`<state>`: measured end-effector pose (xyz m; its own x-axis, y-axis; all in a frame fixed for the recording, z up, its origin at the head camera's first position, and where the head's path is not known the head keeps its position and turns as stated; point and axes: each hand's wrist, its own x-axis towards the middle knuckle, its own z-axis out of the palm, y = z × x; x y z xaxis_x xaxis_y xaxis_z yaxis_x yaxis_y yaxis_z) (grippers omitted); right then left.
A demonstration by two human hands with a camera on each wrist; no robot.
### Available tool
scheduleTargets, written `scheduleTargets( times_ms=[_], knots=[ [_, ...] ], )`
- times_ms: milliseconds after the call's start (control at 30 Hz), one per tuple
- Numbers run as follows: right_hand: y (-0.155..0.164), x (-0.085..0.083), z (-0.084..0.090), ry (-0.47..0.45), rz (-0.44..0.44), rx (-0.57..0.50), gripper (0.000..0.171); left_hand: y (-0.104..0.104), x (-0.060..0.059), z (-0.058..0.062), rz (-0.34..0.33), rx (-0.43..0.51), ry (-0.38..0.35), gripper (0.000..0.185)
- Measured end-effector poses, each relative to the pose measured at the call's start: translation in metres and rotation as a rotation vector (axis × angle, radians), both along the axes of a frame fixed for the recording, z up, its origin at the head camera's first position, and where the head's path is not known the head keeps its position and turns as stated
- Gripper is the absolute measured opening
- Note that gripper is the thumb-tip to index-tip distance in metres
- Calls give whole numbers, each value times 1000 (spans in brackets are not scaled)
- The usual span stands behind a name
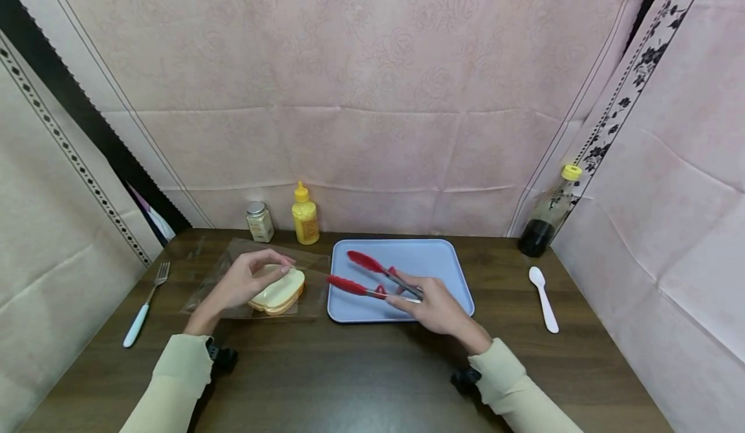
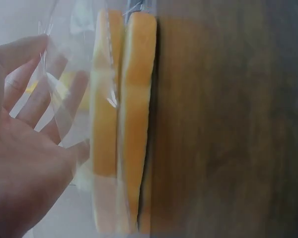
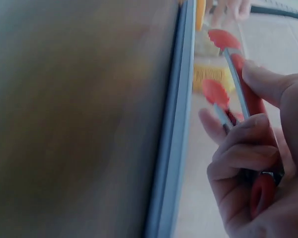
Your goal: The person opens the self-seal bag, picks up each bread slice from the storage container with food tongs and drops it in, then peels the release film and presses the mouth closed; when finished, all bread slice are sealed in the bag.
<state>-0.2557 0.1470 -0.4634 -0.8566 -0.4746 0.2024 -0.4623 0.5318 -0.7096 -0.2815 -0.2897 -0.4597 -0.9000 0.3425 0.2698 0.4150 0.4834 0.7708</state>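
Note:
My left hand (image 1: 247, 281) pinches the upper film of a clear plastic bag (image 1: 315, 294) between thumb and fingertips. Two stacked slices of bread (image 1: 288, 289) lie at the bag, and the left wrist view shows their brown crusts (image 2: 139, 89) through the film. My right hand (image 1: 439, 307) grips a pair of red-tipped metal tongs (image 1: 372, 292) above the blue tray (image 1: 419, 247). The tongs' arms are spread, with nothing between the tips, which point left toward the bread. In the right wrist view, fingers curl round the tongs' handle (image 3: 256, 101).
Behind the bag stand a spice jar (image 1: 259, 221) and a yellow squeeze bottle (image 1: 305, 220). A fork (image 1: 145, 307) lies at the left. At the right are a white spoon (image 1: 544, 298) and a yellow-capped bottle of dark liquid (image 1: 538, 229). Cloth walls surround the wooden table (image 1: 326, 381).

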Motion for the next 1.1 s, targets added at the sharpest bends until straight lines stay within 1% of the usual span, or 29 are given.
scheduleTargets(
  times_ms=[100, 233, 367, 433, 533, 567, 600, 667, 767, 800, 900, 1000, 1033, 1100],
  knots=[
    [29, 0, -1, -14, -68, 0, 75, 2, 0, -2, 28, -18, 2, 25],
    [65, 1, 2, -33, -173, 31, 78, 4, 2, -4, 53, -38, 6, 25],
    [99, 0, 3, -7, -274, 50, 78, 6, 1, -4, 60, -49, 16, 24],
    [114, -2, 1, 11, -318, 59, 74, 6, 1, -4, 68, -53, 19, 23],
    [133, -3, -2, 17, -386, 68, 60, 6, 0, -4, 78, -64, 18, 21],
    [139, -3, -3, 11, -410, 76, 58, 6, 0, -5, 81, -70, 17, 21],
    [144, -3, -3, -4, -433, 78, 55, 6, 0, -5, 84, -75, 16, 21],
    [154, -3, -3, -48, -470, 81, 56, 6, -1, -5, 85, -87, 16, 21],
    [164, -4, -3, -129, -507, 81, 63, 6, -1, -6, 85, -94, 16, 20],
    [167, -4, -3, -154, -513, 79, 69, 6, -1, -6, 84, -95, 15, 20],
    [174, -6, -4, -203, -535, 92, 76, 6, -1, -6, 79, -100, 11, 20],
    [178, -7, -6, -199, -559, 138, 79, 6, -1, -6, 71, -102, 4, 19],
    [179, -7, -6, -192, -568, 153, 74, 5, -1, -6, 68, -103, 1, 19],
    [179, -8, -6, -175, -584, 191, 74, 5, 0, -6, 64, -105, -5, 18]
  ],
)
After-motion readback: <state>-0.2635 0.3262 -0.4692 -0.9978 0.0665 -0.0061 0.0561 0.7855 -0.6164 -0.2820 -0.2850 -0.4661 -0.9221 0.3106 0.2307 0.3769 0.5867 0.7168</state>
